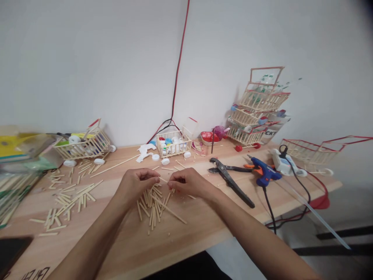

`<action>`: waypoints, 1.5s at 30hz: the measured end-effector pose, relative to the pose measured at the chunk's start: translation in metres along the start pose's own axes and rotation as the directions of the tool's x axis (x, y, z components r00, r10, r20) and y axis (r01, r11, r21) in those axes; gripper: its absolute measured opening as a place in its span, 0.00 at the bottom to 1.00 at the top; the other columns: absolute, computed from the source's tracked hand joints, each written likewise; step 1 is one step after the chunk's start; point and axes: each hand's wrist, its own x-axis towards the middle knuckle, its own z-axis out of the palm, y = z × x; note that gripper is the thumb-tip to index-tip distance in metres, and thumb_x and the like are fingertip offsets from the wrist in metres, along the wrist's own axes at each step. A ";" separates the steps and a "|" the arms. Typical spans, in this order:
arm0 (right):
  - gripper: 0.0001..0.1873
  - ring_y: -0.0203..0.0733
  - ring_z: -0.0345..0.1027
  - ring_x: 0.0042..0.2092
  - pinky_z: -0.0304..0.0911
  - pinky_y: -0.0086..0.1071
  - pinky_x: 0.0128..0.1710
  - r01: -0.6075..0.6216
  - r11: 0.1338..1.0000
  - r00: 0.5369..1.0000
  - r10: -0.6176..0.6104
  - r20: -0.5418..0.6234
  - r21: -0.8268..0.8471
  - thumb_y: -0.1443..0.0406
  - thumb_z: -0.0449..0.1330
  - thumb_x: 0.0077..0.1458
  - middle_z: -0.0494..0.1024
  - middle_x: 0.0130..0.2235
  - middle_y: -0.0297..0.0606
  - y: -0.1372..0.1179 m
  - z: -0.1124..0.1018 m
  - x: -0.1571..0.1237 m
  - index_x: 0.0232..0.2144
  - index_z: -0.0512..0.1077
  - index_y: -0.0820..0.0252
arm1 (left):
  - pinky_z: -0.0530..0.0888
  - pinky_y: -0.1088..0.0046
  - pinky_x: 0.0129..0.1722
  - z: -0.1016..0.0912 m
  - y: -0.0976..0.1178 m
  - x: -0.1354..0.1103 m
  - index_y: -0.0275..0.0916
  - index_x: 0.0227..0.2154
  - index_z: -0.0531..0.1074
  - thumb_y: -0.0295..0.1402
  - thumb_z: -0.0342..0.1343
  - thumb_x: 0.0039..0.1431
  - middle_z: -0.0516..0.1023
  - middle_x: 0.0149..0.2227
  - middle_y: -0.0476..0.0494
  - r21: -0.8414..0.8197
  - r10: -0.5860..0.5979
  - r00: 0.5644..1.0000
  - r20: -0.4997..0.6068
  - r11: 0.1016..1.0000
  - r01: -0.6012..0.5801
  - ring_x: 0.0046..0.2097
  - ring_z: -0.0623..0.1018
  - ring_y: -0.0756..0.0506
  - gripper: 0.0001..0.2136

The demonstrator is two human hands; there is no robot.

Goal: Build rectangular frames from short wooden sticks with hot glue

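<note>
Over a loose pile of cut wooden sticks (153, 202), my left hand (140, 182) and my right hand (186, 182) face each other. A thin wooden stick (163, 180) spans the small gap between them. Thumb and fingers of my left hand pinch its left end. My right hand's fingers are curled closed at its other end. One longer stick (171, 212) lies across the pile toward the front. More short sticks (70, 202) are scattered on the table to the left.
Behind my hands stands a small stick cart (175, 147) full of bottle caps; another cart (84, 146) is at left. Stacked carts (256, 105) rise at back right. Pliers (233, 181), a blue glue gun (265, 171) and a power strip (284, 161) with cables lie on the right.
</note>
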 end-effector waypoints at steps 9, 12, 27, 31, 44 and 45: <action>0.15 0.34 0.64 0.28 0.54 0.26 0.29 -0.082 0.994 0.875 0.038 -0.482 -0.070 0.63 0.52 0.59 0.77 0.28 0.35 0.013 -0.025 0.005 0.29 0.76 0.63 | 0.67 0.79 0.26 -0.032 -0.003 0.009 0.36 0.26 0.79 0.37 0.69 0.37 0.79 0.26 0.47 -0.162 -0.064 0.993 -0.096 0.986 0.048 0.27 0.72 0.52 0.12; 0.13 0.36 0.66 0.31 0.56 0.26 0.31 -0.092 0.989 0.816 0.007 -0.578 -0.118 0.64 0.53 0.58 0.77 0.28 0.35 0.022 -0.034 0.004 0.29 0.75 0.63 | 0.69 0.80 0.28 -0.047 -0.005 0.016 0.35 0.26 0.79 0.33 0.70 0.33 0.79 0.26 0.48 -0.380 -0.065 0.988 -0.137 0.925 0.008 0.27 0.73 0.54 0.13; 0.09 0.36 0.65 0.31 0.51 0.27 0.29 -0.236 0.903 0.888 0.050 -0.458 -0.359 0.65 0.56 0.54 0.77 0.30 0.36 0.028 -0.027 0.001 0.28 0.76 0.59 | 0.71 0.82 0.32 -0.069 0.009 0.013 0.31 0.25 0.76 0.20 0.65 0.40 0.78 0.24 0.49 -0.578 -0.137 0.944 -0.299 0.813 -0.065 0.30 0.75 0.54 0.06; 0.08 0.37 0.66 0.33 0.53 0.27 0.31 -0.207 0.902 0.908 0.033 -0.418 -0.378 0.66 0.56 0.55 0.77 0.32 0.37 0.026 -0.022 0.000 0.29 0.75 0.59 | 0.71 0.82 0.31 -0.069 0.009 0.013 0.31 0.26 0.76 0.20 0.65 0.41 0.78 0.24 0.49 -0.585 -0.132 0.947 -0.294 0.808 -0.069 0.29 0.75 0.54 0.07; 0.10 0.42 0.67 0.46 0.59 0.31 0.44 0.204 0.758 0.961 -0.276 -0.021 -0.619 0.66 0.55 0.61 0.76 0.42 0.41 -0.027 0.008 0.047 0.41 0.75 0.59 | 0.73 0.82 0.33 -0.081 0.007 0.011 0.31 0.29 0.75 0.20 0.65 0.42 0.79 0.26 0.49 -0.665 -0.086 0.960 -0.268 0.737 -0.119 0.30 0.76 0.54 0.08; 0.11 0.42 0.66 0.47 0.59 0.32 0.44 0.201 0.740 0.962 -0.274 -0.015 -0.642 0.66 0.54 0.62 0.76 0.43 0.41 -0.030 0.011 0.055 0.41 0.75 0.59 | 0.73 0.82 0.33 -0.082 0.007 0.011 0.31 0.29 0.75 0.20 0.65 0.43 0.79 0.26 0.49 -0.671 -0.085 0.962 -0.260 0.733 -0.117 0.30 0.77 0.54 0.08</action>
